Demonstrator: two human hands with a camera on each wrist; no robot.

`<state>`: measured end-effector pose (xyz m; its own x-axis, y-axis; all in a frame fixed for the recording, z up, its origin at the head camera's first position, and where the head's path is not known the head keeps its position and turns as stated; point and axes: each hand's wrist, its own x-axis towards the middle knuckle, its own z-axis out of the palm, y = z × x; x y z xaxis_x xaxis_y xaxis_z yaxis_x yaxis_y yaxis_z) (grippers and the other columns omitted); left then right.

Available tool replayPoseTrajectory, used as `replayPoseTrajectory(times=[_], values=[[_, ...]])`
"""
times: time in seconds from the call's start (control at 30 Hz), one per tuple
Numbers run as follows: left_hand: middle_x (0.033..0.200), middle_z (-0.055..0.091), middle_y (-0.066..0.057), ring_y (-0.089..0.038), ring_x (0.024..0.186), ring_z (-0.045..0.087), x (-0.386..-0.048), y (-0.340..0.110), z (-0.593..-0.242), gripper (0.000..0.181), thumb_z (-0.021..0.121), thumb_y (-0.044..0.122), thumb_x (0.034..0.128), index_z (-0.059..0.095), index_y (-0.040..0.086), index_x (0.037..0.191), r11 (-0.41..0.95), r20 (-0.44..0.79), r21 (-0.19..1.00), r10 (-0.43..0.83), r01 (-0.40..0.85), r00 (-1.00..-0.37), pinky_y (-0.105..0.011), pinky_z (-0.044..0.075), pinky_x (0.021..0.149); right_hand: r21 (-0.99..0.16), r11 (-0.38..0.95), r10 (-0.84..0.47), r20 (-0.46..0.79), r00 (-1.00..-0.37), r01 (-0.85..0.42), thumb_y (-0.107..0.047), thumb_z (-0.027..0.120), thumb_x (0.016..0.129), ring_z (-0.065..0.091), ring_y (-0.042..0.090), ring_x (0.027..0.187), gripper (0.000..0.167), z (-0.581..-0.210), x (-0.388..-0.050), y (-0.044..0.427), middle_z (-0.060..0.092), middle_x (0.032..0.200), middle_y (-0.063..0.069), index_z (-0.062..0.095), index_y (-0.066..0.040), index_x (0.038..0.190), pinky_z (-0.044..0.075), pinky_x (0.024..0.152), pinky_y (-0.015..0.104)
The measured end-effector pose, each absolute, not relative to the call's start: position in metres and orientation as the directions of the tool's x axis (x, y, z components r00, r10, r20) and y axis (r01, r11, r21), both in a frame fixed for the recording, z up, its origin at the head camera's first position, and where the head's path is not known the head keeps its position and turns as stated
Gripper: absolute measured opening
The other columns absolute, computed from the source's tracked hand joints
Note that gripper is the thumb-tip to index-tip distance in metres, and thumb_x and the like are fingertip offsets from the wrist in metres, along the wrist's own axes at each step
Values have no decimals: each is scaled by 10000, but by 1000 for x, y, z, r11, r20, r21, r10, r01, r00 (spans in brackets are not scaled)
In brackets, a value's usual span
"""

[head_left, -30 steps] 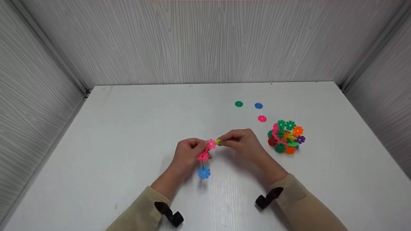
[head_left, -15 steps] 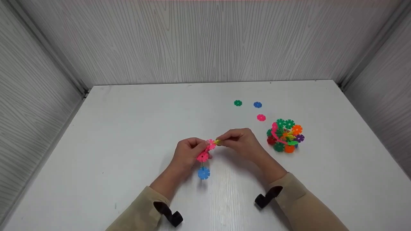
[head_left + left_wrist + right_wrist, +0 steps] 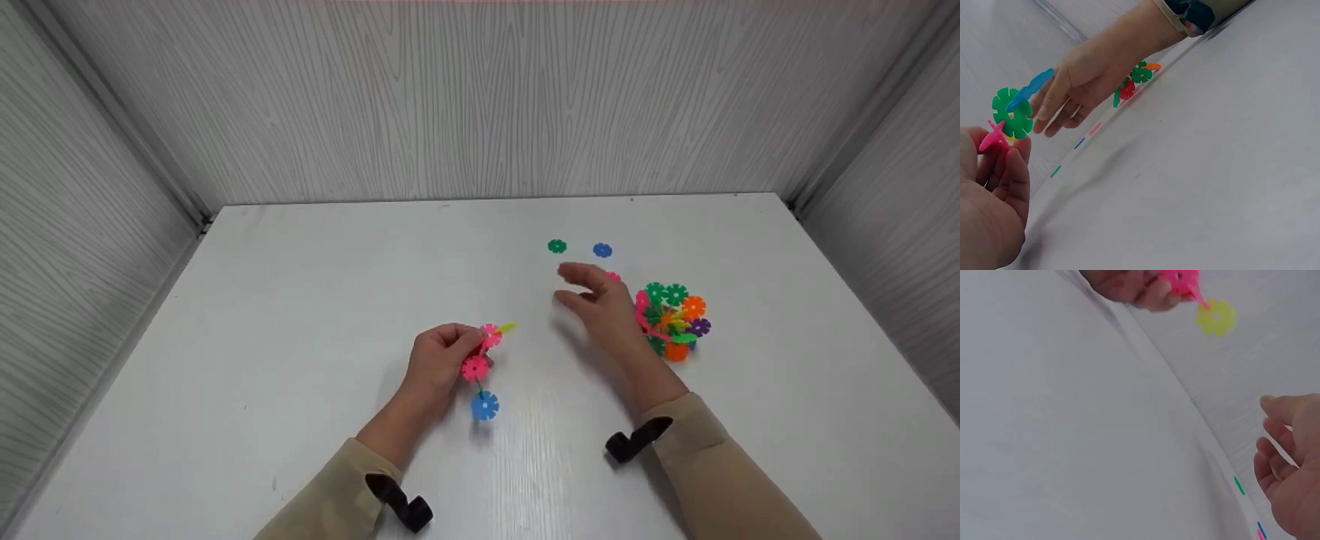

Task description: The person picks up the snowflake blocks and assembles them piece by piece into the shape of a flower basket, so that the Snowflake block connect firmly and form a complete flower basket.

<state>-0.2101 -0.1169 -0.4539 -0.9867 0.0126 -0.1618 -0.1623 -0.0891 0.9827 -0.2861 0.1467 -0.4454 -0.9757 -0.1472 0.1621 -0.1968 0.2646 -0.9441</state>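
My left hand (image 3: 437,364) pinches a chain of interlocking snowflake discs above the white table. From its fingers hang a pink disc (image 3: 475,368) and, lowest, a light blue disc (image 3: 485,406). The green disc (image 3: 1012,112) linking those two faces the left wrist view. A yellow disc (image 3: 1216,317) sticks out from the chain's upper pink end. My right hand (image 3: 609,311) is off the chain, thumb and fingers spread apart with nothing between them. It hovers near a loose pink disc (image 3: 613,277), partly covered by the hand in the head view.
A green disc (image 3: 556,246) and a blue disc (image 3: 602,250) lie flat beyond the right hand. To its right stands a multicoloured cluster of joined discs (image 3: 677,351), partly behind the hand. Grey wood-grain panels (image 3: 480,97) close off the table's back and sides.
My right hand has let go of the yellow disc, which stays on the chain, and has moved right and away from me. The left hand keeps its hold; the blue end has swung slightly right.
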Motion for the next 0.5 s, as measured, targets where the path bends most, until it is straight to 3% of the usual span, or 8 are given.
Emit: replayPoseTrajectory(times=[0.27, 0.5], values=[[1072, 737, -219, -257, 871, 769, -213, -114, -459, 231, 758, 238, 1004, 711, 57, 1139, -128, -230, 965, 6, -229, -973, -240, 613, 778, -927, 375, 81, 6, -997, 25, -225, 737, 1024, 373, 267, 1522, 591, -453, -306, 169, 494, 1588, 13, 494, -232, 1562, 431, 1185, 454], [1065, 735, -174, -264, 898, 769, -216, -112, -457, 258, 778, 246, 987, 703, 68, 1157, -123, -264, 958, -22, -259, -964, -256, 619, 800, -894, 445, 139, 11, -990, 53, -223, 735, 1025, 365, 317, 1520, 628, -452, -308, 175, 411, 1646, 78, 467, -271, 1590, 414, 1197, 471]])
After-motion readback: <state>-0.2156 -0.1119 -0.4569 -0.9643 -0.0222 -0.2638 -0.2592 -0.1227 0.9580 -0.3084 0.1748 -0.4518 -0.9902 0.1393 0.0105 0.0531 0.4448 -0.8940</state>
